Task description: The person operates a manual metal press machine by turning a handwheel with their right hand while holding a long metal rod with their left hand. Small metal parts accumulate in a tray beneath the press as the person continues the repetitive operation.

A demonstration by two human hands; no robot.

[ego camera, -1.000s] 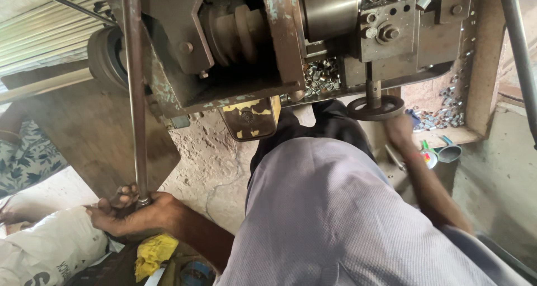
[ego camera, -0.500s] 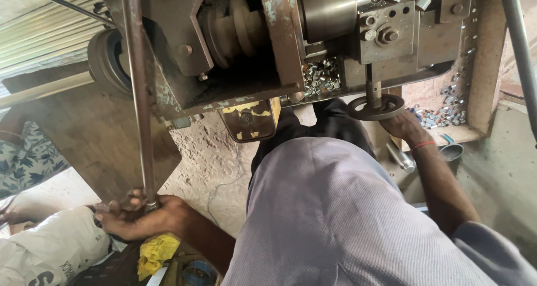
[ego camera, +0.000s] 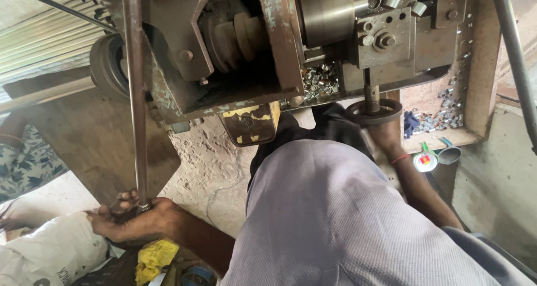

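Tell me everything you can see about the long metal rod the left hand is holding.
The metal rod is a long, thin, round bar, dull grey-brown with a worn, slightly rusty look. It stands nearly upright, running from the top edge of the view, across the front of the machine, down to near the floor. The left hand grips its lower end, fingers wrapped around it, beside a white sack. Its top end is out of view.
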